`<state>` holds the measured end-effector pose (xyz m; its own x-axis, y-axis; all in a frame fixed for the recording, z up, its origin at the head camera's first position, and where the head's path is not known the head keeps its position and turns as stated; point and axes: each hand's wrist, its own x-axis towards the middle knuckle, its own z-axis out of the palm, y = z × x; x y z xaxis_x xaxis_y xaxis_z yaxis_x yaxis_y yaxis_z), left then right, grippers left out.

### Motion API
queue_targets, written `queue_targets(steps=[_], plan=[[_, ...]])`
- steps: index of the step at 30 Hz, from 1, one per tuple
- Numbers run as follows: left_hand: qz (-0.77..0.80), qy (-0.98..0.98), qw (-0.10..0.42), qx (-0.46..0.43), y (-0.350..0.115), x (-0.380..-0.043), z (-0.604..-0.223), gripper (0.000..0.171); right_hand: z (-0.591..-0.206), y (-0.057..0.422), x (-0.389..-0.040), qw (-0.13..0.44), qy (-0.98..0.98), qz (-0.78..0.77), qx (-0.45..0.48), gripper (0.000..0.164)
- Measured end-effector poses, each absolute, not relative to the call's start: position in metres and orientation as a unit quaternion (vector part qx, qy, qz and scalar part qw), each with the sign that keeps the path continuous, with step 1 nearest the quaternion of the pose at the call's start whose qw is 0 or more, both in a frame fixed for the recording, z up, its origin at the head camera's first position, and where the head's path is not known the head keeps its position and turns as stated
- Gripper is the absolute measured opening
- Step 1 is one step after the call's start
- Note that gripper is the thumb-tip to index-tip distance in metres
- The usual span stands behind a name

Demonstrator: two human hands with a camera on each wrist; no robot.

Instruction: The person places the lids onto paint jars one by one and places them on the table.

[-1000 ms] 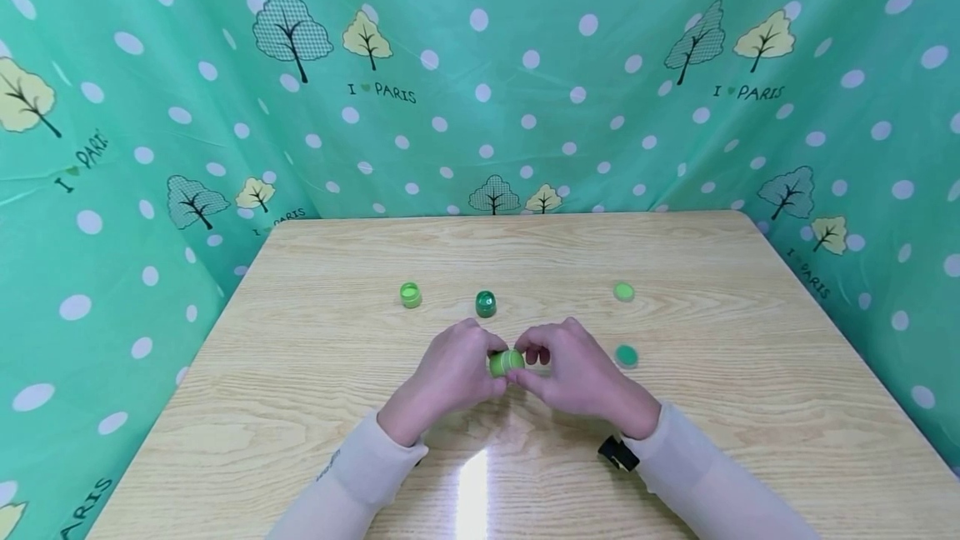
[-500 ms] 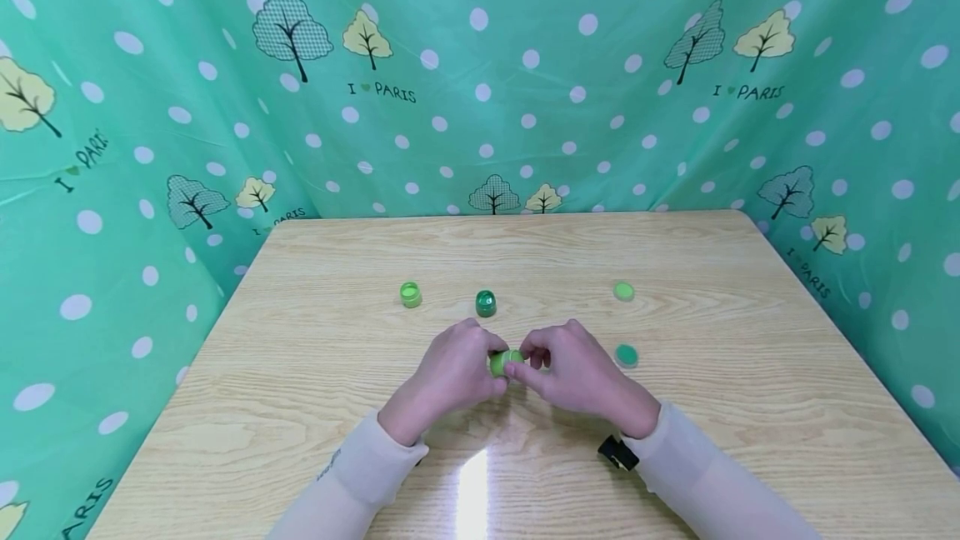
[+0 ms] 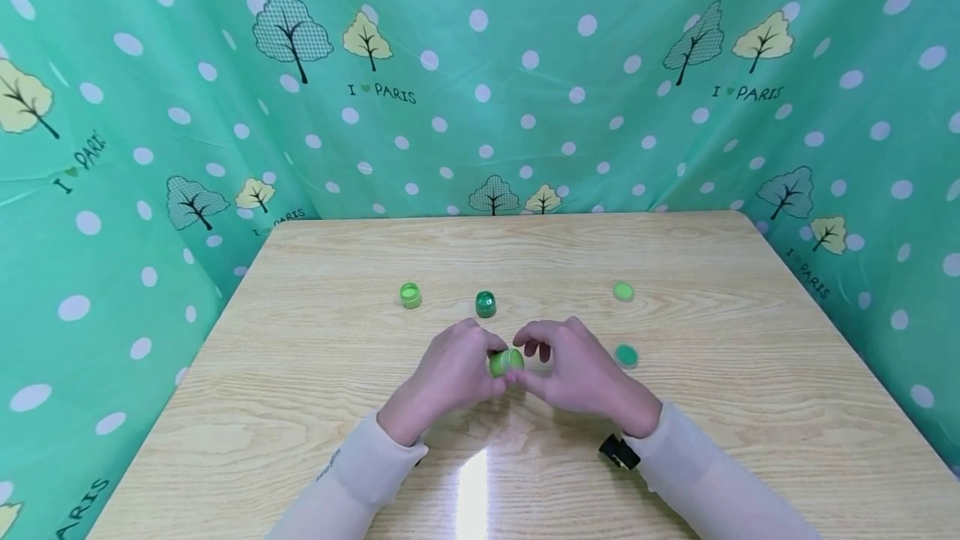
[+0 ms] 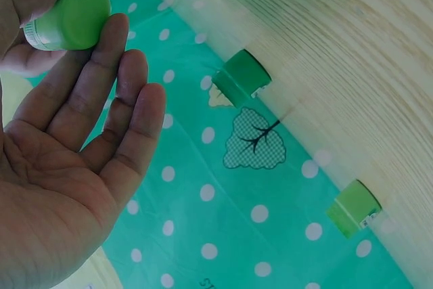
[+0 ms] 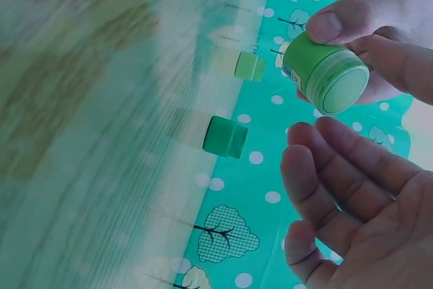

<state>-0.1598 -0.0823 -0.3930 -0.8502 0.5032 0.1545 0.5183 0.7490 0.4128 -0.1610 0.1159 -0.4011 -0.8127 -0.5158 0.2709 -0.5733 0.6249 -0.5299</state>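
Note:
Above the middle of the table, my left hand (image 3: pixel 453 363) grips a small light-green paint jar (image 3: pixel 501 362) between thumb and fingers. The jar is tipped on its side, its lid (image 5: pixel 344 90) facing my right hand (image 3: pixel 573 369). That hand's thumb lies at the lid's edge; its fingers are spread away from the lid, loosely bent. Whether the thumb touches is hard to tell. Beyond the hands stand a lidless light-green jar (image 3: pixel 410 296) and a lidless dark-green jar (image 3: pixel 486 304). In the left wrist view the held jar (image 4: pixel 84 15) shows its green base.
To the right on the wooden table (image 3: pixel 337 265) lie a light-green lid (image 3: pixel 623 292) and a dark-green lid (image 3: pixel 626 356). A dotted turquoise cloth (image 3: pixel 487 107) hangs behind and at both sides of the table.
Half a second ago my right fingers were closed round the lid; now they are spread off it, much as one second ago. The left hand and the standing jars stay put.

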Motion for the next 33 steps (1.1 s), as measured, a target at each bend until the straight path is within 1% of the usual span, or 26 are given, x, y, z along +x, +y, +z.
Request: queue_targets(steps=[6, 13, 22, 27, 33], plan=[[-0.227, -0.933, 0.019, -0.277, -0.0823, -0.1600, -0.3942, 0.016, -0.4013, 0.1160, -0.1613, 0.046, -0.889, 0.319, 0.325, 0.035], [-0.229, -0.933, 0.020, -0.278, -0.0821, -0.1598, -0.3936, 0.019, -0.4023, 0.1157, -0.1619, 0.046, -0.887, 0.323, 0.327, 0.031], [-0.223, -0.934, 0.021, -0.279, -0.0817, -0.1598, -0.3929, 0.015, -0.4032, 0.1152, -0.1616, 0.049, -0.894, 0.313, 0.319, 0.021], [-0.220, -0.935, 0.022, -0.276, -0.0817, -0.1596, -0.3930, 0.015, -0.4034, 0.1149, -0.1618, 0.060, -0.896, 0.303, 0.319, 0.021], [-0.224, -0.935, 0.023, -0.275, -0.0818, -0.1582, -0.3917, 0.017, -0.4034, 0.1134, -0.1624, 0.055, -0.896, 0.310, 0.312, 0.021]])
